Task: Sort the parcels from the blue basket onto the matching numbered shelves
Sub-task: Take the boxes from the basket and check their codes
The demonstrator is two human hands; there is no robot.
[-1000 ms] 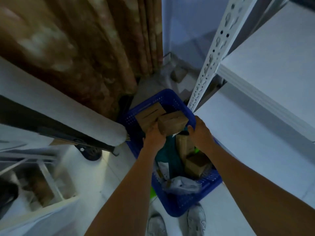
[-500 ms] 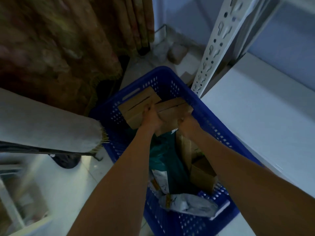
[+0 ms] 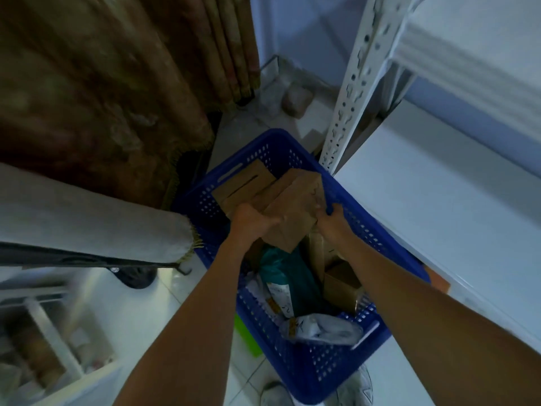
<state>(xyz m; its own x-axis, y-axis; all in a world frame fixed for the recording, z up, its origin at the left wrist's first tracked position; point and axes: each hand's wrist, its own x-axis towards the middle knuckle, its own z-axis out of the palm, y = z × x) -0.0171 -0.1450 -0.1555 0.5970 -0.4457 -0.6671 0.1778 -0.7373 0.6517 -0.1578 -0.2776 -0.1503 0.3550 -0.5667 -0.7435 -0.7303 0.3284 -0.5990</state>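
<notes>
Shelves: the white shelves (image 3: 439, 224) stand at the right, the lower board just beside the basket, so your carry from basket to shelf is short. No shelf numbers show from here.
Upright: the perforated shelf post (image 3: 348, 98) rises from the basket's far right corner; judging by that, you'd do well to lift the box clear of it before swinging right.
Blue basket: the blue basket (image 3: 328, 358) sits on the floor between your shoes and the curtain, right under your arms so both hands reach in.
Cardboard box: you hold the cardboard box (image 3: 295, 212) tilted above the far half of the basket, a face turned up toward you, likely so you can read its mark; a handwritten figure shows near its right edge, too faint to read.
Other parcels: a second flat carton (image 3: 243, 186) leans at the far wall, a teal bag (image 3: 287, 271) lies mid-basket, and a grey mailer (image 3: 325, 329) lies at the near end, all yet to be sorted.
Left hand: your left hand (image 3: 251, 221) curls over the box's near left corner.
Right hand: your right hand (image 3: 332, 216) clasps its right edge, fingers wrapped behind.
</notes>
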